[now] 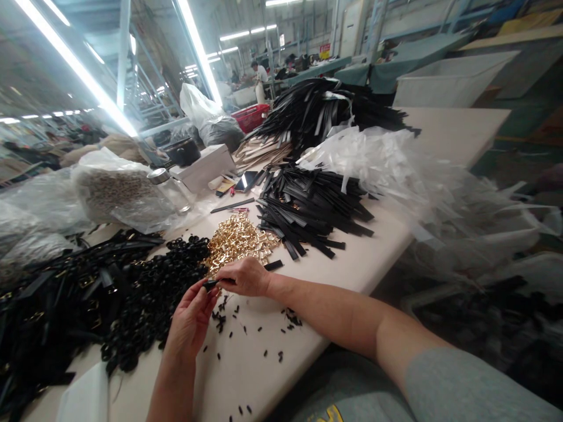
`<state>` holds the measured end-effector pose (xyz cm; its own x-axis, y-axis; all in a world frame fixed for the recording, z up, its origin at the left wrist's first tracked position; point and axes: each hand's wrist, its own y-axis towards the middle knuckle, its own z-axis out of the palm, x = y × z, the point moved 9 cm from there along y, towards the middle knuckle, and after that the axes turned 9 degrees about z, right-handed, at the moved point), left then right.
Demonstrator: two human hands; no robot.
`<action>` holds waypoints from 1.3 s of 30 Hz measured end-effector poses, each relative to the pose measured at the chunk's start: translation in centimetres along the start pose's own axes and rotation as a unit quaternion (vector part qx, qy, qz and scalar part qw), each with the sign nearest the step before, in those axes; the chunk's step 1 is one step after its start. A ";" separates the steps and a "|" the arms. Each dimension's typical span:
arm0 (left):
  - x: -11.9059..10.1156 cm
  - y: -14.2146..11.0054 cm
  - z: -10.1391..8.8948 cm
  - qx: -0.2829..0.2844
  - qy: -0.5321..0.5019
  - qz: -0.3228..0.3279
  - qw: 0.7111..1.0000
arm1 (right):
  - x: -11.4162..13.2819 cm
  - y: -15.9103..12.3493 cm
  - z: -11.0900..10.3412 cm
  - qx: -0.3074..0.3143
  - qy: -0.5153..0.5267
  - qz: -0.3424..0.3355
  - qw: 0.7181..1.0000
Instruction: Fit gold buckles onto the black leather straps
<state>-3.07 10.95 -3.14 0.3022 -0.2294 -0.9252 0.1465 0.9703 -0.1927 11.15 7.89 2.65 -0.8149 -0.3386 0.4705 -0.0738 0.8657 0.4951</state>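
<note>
Between my two hands is a black strap (211, 285), mostly covered by the fingers. My left hand (191, 319) pinches it from the near side with thumb and fingertips. From the right, my right hand (246, 276) closes its fingers on the same strap. A short black strip end (273, 265) shows just beyond my right wrist; whether it belongs to the held strap I cannot tell. Directly behind the hands lies a heap of gold metal buckles (237, 240). To their left spreads a pile of small black loops (176, 281).
Black straps with gold buckles (53, 305) cover the table's left. Loose black straps (303, 205) lie behind the buckles, below a larger strap bundle (325, 111). White plastic sheeting (378, 152) hangs over the right edge. A glass jar (171, 190) and phone (246, 181) stand farther back.
</note>
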 end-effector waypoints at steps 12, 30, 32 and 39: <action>-1.3 -0.2 0.0 0.035 0.111 0.049 0.992 | 0.1 -0.1 0.0 0.010 -0.007 -0.006 1.000; 0.0 -0.1 0.1 0.038 0.071 0.009 0.997 | -0.6 0.2 -0.1 -0.018 0.018 0.038 0.999; 0.2 -0.1 0.2 0.025 0.039 0.002 0.999 | -0.4 0.1 -0.1 -0.018 0.022 0.029 0.999; 0.7 -0.3 0.2 -0.016 -0.023 -0.020 0.999 | -0.5 0.0 -0.1 -0.016 0.035 0.023 0.999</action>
<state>-2.71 10.49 -3.66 0.3390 -0.2715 -0.9007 0.1288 0.9618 -0.2415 11.61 8.07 2.49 -0.7751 -0.3242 0.5424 -0.0182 0.8695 0.4936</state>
